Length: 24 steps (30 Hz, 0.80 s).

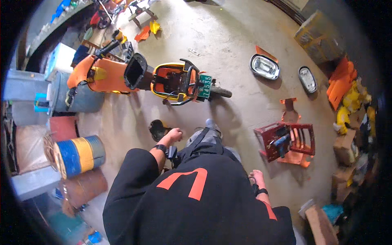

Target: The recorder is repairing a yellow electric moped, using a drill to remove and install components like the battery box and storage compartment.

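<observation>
My left hand (175, 134) hangs with curled fingers, nothing visible in it, beside a black-and-yellow piece (158, 130) on the floor. My right hand (256, 177) is low at my side, fingers bent; what they hold, if anything, I cannot make out. An orange-and-yellow scooter (102, 77) stands ahead, its black-framed rear compartment (167, 81) exposed. At my right, a reddish wooden stool (267, 151) with tools on it is near orange panels (295, 161).
Two oval seat parts (264, 65) (307, 79) lie on the concrete floor (228, 32). Striped and rusty barrels (83, 155), bins (94, 106) and clutter line the left. Orange and yellow panels (339, 81) and cardboard boxes (343, 149) are piled along the right.
</observation>
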Available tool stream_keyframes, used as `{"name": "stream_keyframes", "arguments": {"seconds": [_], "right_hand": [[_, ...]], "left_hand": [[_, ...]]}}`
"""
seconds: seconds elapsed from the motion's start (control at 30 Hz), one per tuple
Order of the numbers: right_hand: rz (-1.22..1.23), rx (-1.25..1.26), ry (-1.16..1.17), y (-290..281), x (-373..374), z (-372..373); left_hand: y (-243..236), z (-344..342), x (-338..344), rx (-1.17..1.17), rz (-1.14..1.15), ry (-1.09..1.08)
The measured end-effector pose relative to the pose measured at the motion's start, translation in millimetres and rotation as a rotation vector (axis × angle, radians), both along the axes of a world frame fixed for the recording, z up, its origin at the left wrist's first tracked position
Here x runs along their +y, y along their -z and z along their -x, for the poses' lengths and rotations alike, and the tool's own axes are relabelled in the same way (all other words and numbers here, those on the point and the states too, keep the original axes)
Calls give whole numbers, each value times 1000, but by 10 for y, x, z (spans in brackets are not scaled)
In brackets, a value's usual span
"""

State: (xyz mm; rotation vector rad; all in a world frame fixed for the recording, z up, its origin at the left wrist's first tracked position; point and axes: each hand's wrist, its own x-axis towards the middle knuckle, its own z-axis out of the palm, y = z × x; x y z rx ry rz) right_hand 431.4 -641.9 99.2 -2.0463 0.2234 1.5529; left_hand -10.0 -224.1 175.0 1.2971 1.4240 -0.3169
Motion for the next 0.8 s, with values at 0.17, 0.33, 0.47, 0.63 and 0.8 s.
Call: {"name": "stream_keyframes", "arguments": {"seconds": [0.17, 0.33, 0.47, 0.63, 0.8], "right_hand": [[-173, -211, -279, -598, 1029, -658], [-183, -231, -407, -855, 1772, -1215], [-191, -304, -867, -75, 1935, -2075], [-170, -177, -1172, -667, 2876, -1714], [-166, -191, -1479, -35, 3577, -2180]], "left_hand": [[568, 191, -227, 75, 24, -297], [484, -111, -392, -41, -169, -215], [441, -311, -646, -128, -113, -613], [76, -332, -1437, -17, -233, -953], [72, -528, -2779, 128, -237, -1169]]}}
